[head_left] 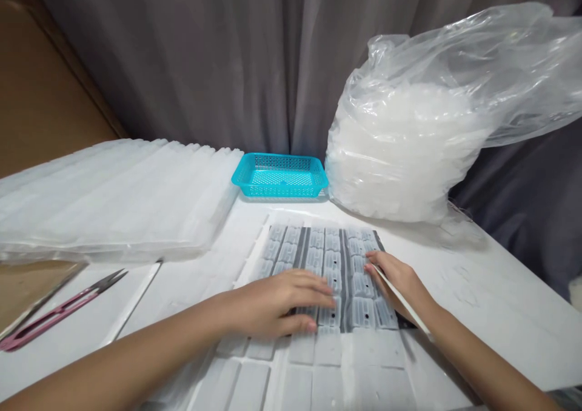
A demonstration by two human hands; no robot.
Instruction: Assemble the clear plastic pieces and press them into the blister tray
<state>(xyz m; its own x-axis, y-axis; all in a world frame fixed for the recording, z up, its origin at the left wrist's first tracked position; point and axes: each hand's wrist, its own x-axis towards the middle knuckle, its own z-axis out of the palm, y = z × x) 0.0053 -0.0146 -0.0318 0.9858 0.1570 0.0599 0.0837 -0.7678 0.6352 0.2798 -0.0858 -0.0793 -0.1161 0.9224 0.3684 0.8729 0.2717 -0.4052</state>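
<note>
In front of me lies a tray-like layout of translucent plastic pieces (316, 259) in rows, its upper part over a dark backing, with small black dots on several pieces. My left hand (291, 302) rests on or just above the middle columns, fingers stretched out and holding nothing. At the right edge of the rows, my right hand (398, 280) has its fingers closed on a thin white stick (404, 302), which slants back along the wrist. The right fingertips are beside the outermost pieces; whether they touch them I cannot tell.
A turquoise perforated basket (282, 190) stands at the back. To its right is a clear plastic bag (400, 150) full of white pieces. On the left lie a wrapped stack of white strips (122, 199), pink-handled thread snips (63, 314) and another thin white rod (136, 302).
</note>
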